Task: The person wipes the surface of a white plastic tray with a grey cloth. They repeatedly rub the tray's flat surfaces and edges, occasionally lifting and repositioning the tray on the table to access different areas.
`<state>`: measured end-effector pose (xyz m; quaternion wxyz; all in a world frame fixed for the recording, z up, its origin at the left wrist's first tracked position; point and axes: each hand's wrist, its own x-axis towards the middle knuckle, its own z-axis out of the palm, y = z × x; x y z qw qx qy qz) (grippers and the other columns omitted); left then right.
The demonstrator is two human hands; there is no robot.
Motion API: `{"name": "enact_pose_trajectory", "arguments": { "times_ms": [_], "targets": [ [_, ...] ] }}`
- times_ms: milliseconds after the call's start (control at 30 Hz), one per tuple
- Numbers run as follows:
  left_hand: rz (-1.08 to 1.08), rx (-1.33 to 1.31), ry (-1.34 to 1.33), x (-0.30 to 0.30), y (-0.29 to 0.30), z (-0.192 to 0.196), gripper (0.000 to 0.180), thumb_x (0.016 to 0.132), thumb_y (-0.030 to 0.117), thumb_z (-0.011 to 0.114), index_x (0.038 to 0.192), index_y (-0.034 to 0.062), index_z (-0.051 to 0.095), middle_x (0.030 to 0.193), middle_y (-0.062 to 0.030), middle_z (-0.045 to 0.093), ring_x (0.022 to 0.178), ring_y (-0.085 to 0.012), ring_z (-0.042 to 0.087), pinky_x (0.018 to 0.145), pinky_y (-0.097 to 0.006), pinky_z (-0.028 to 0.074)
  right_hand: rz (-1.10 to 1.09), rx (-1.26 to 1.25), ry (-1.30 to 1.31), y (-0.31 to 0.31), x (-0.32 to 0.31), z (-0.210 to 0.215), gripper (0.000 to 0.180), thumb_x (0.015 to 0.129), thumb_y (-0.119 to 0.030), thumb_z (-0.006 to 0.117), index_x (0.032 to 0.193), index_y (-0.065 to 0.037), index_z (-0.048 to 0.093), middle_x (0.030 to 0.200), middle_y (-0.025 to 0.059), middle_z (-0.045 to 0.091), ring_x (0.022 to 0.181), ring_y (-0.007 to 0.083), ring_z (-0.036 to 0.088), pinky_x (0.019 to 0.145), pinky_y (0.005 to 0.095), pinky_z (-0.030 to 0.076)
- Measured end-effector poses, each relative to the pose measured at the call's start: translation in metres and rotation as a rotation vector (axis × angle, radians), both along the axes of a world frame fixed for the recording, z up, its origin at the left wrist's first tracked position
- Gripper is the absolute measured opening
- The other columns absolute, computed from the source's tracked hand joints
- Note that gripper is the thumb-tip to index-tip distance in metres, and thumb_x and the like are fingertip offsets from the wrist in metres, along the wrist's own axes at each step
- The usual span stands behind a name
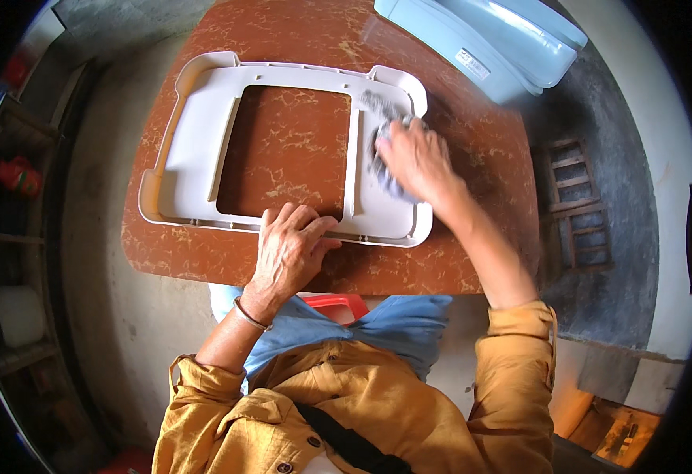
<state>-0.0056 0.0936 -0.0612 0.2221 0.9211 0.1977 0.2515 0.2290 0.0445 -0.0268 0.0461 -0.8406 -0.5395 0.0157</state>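
A white plastic frame (184, 166), shaped like a lid with a large rectangular opening, lies on the reddish-brown marbled table (472, 237). My left hand (293, 241) grips its near rim, fingers over the edge and thumb to the right. At the frame's right side, my right hand (417, 158) is closed on a grey cloth (385, 175) pressed against the inner surface. The cloth is partly hidden under the fingers, and its far end is blurred.
A light blue plastic bin (472, 47) rests at the table's far right corner. Shelves (18, 237) with various items stand to the left. Small wooden racks (579, 205) are on the right, and a red stool (338, 306) shows between my legs.
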Motion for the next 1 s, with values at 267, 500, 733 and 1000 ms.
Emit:
{"name": "enact_pose_trajectory", "arguments": {
  "times_ms": [267,500,733,1000],
  "targets": [
    [-0.014,-0.023,0.026,-0.003,-0.001,0.002,0.027,0.069,0.021,0.079,0.094,0.0133,0.07,0.087,-0.002,0.061,0.087,-0.0235,0.056,0.076,-0.038,0.04,0.326,-0.035,0.146,-0.056,-0.031,0.02,0.038,0.083,-0.029,0.072,0.11,-0.007,0.057,0.095,0.0113,0.052,0.089,0.0234,0.057,0.075,0.0374,0.05],
    [-0.06,0.001,0.017,-0.002,0.005,0.001,0.027,0.072,0.019,0.077,0.096,0.0118,0.07,0.09,-0.0032,0.062,0.091,-0.0236,0.057,0.081,-0.039,0.039,0.278,0.063,0.011,-0.028,0.013,0.019,0.03,0.076,-0.012,0.076,0.105,-0.011,0.067,0.089,0.0067,0.053,0.09,0.0233,0.054,0.08,0.0371,0.047],
    [-0.06,0.042,0.082,-0.037,0.036,0.005,0.044,0.069,0.008,0.076,0.112,0.0111,0.068,0.105,-0.0091,0.061,0.103,-0.0291,0.054,0.095,-0.042,0.039,0.172,0.265,0.182,-0.042,0.009,0.031,0.025,0.085,-0.016,0.069,0.109,-0.01,0.07,0.114,0.0154,0.055,0.098,0.0272,0.055,0.096,0.0431,0.045],
    [-0.086,0.114,-0.099,-0.003,-0.041,-0.013,0.019,0.067,0.023,0.08,0.082,0.0154,0.071,0.074,0.0013,0.052,0.074,-0.0189,0.053,0.076,-0.038,0.039,0.483,0.339,0.454,-0.051,-0.021,-0.027,0.03,0.089,-0.035,0.065,0.1,-0.008,0.069,0.109,0.0058,0.058,0.097,0.0269,0.049,0.094,0.0387,0.039]
  ]
}}
